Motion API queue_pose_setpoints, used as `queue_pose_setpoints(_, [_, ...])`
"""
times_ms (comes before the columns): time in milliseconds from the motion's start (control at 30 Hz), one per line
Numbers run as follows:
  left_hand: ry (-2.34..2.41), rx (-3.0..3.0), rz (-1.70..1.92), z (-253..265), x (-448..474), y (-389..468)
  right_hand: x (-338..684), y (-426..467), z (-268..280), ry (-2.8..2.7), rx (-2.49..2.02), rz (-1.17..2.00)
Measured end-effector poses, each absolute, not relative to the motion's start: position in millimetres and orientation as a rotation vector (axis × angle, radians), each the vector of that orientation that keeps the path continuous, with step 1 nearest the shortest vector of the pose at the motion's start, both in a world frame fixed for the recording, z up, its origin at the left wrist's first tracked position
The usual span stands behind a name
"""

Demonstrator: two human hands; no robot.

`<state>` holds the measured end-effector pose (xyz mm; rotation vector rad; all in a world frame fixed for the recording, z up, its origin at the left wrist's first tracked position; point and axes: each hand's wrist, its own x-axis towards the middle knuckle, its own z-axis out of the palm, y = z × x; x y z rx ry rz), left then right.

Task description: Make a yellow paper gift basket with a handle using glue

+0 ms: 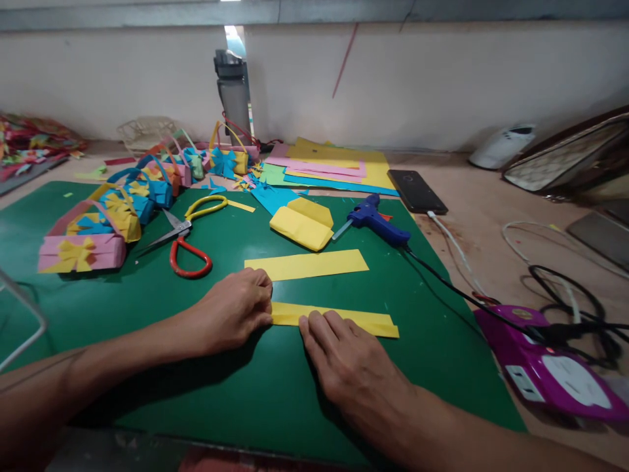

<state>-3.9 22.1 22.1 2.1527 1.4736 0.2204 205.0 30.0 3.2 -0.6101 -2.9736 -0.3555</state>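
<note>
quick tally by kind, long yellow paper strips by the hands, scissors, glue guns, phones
Long yellow paper strips: 2
Metal scissors with red and yellow handles: 1
Blue glue gun: 1
Black rectangular phone: 1
Total: 5

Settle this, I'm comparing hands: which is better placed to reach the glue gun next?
Likely the right hand: both it and the left hand touch the folded strip, but the glue gun lies nearer the right.

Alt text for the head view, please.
A person's left hand holds one end of a folded yellow paper strip on a green mat while the right hand rests on it. Beyond lie a second yellow strip, open scissors and a blue glue gun; small paper baskets line the left.
</note>
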Motion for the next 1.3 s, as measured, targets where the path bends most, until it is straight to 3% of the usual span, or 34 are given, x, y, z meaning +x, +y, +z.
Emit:
queue_pose_setpoints(833, [1.57, 2.313, 0.201, 12, -1, 18, 204, 28, 3, -2.994, -0.596, -0.389])
queue_pose_setpoints(1300, [1.211, 2.878, -0.019, 12, -4, 15, 206, 28, 0, -2.96, -0.557, -0.433])
